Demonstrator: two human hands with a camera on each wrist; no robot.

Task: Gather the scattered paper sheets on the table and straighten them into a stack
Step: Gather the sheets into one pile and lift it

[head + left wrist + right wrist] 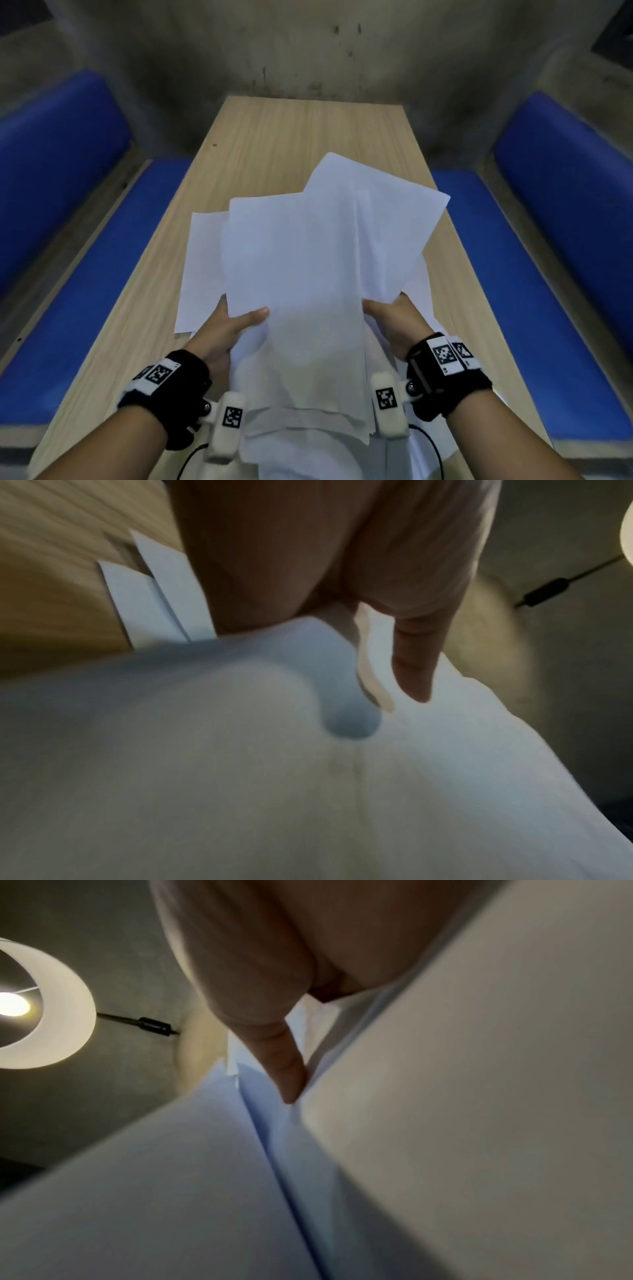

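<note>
The fanned paper sheets (308, 274) are lifted off the wooden counter (281, 137), left hand (219, 329) and right hand (397, 322) each pinching a side edge, likely so the skewed corners can be squared together.

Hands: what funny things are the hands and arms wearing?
Both arms are bare, with no sleeves. The left hand and right hand each have a fuzzy black wristband carrying white tags printed with black square patterns. A white rounded camera pod with its own square pattern sticks out beside each wrist, and thin black cables trail from them.
</note>
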